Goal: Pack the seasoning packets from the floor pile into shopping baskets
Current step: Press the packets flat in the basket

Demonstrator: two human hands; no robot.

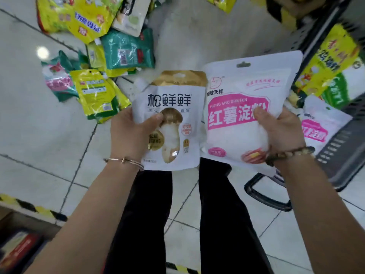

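A: Where do things stand?

B: Both hands are busy. The left hand [134,133] pinches a white pouch [177,99] with a gold top, thumb on the front and fingers behind. The right hand [280,129] pinches a larger white and pink bag [243,91] the same way. Both are held up above the floor [39,125], between the pile [128,50] of packets on the left and the black basket [339,155] on the right. The basket already holds a second pink bag [320,125] and a yellow packet [331,62].

A: Any print you can read?

B: The pouch says "松鲜鲜" over a mushroom picture. The bag says "恒胜天祥", "HONG SHU DIAN FEN" and "红薯淀粉", with the last character half under the thumb. The labels in the pile are too blurred.

A: What could go wrong?

B: Slipping, I'd guess. The film looks glossy, and each pack is gripped low down by one thumb, so the tall tops may flop over and slide free. If both go in together, one could catch the basket rim and land outside.
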